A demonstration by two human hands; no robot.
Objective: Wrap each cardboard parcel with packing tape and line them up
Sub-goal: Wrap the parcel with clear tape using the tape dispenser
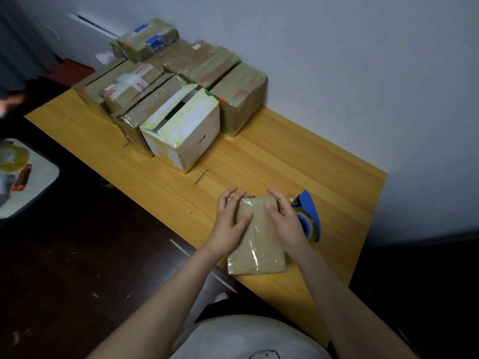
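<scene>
— Where's the flat brown tape-wrapped cardboard parcel [259, 247]?
— On the yellow wooden table [298, 156], touching the blue tape dispenser [309, 213].
— Fingers?
— Left hand [230, 221] and right hand [286, 218] press its top with loosely straight fingers.

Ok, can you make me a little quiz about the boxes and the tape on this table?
1. True or false: the left hand and the right hand both touch the small taped parcel.
2. The blue tape dispenser lies: A) left of that parcel, B) right of it, C) on top of it.
3. Fill in: the open-topped box is mostly ____.

Key: 1 true; 2 B; 3 white.
</scene>
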